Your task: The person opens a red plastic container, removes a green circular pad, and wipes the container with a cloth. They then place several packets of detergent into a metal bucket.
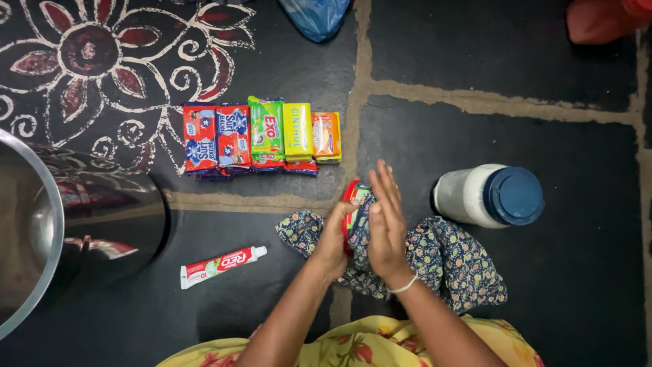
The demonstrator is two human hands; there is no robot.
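Note:
My left hand (333, 239) grips a small round red-rimmed container (354, 195) wrapped partly in a dark floral cloth (448, 261). My right hand (385, 217) lies flat against the container's other side, fingers straight and together, pressing the cloth onto it. The cloth trails to the right over the dark stone floor. A white bangle circles my right wrist.
A row of wrapped soap and detergent bars (261, 136) lies ahead. A red and white toothpaste tube (221, 265) lies to the left, beside a large steel vessel (41, 224). A white jar with a blue lid (489, 195) lies on its side to the right. A blue bag (316, 15) is far ahead.

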